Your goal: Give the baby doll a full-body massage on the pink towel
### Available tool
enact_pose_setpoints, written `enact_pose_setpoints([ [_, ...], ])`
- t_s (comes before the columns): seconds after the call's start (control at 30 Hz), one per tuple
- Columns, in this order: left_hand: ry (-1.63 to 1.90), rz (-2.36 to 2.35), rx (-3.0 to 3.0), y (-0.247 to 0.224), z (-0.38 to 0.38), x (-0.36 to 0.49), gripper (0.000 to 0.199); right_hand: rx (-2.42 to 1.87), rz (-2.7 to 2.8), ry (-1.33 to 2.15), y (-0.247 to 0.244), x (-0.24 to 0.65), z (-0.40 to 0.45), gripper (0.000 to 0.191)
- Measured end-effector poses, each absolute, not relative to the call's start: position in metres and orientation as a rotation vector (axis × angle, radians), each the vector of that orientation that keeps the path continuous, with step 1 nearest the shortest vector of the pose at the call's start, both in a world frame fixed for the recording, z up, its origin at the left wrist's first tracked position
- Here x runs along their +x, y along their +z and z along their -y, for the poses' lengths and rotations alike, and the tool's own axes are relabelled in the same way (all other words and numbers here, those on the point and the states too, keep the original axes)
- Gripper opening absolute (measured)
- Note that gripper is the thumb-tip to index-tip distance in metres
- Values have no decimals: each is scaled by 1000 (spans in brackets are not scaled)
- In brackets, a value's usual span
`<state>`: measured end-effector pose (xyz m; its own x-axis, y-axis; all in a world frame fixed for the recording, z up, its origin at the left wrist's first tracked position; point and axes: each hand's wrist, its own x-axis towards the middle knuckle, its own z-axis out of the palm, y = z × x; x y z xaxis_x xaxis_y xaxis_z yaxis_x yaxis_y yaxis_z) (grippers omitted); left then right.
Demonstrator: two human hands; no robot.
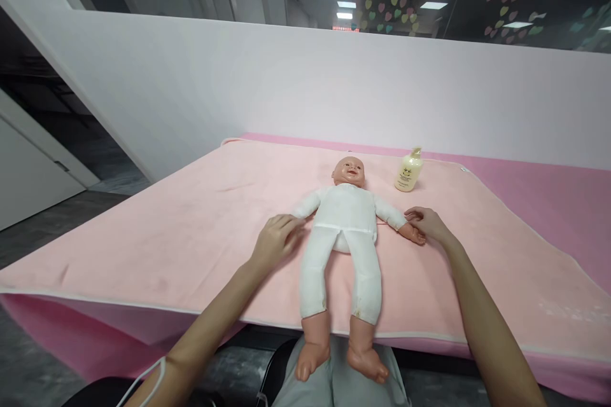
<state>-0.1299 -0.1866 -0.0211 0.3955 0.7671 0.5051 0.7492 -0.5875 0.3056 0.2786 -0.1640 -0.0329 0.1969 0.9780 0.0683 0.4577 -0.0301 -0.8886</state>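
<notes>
A baby doll in a white cloth suit lies face up with its arms spread and its bare feet over the front edge. My left hand is closed around the end of the doll's arm on the left, and hides the doll's hand there. On the other side, my right hand has its fingers curled at the doll's wrist, and the doll's hand shows below them. A pale yellow pump bottle stands upright beyond my right hand, to the right of the doll's head.
Under the doll spreads a light pink blanket with a white edge, over a darker pink cover. A white partition with glass above it rises behind. My legs are below the front edge.
</notes>
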Motion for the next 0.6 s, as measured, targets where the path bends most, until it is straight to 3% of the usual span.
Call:
enact_pose_setpoints([
  [0.13, 780, -1231, 2574, -28, 239, -132, 45, -1575, 1517, 864, -28, 276, 169, 28],
  [0.27, 807, -1310, 2514, -36, 282, -127, 65, -1507, 1601, 990, -27, 274, 172, 40],
  [0.6, 995, -1340, 2663, -44, 323, -90, 69, -1290, 2005, 851, -35, 251, 171, 69],
])
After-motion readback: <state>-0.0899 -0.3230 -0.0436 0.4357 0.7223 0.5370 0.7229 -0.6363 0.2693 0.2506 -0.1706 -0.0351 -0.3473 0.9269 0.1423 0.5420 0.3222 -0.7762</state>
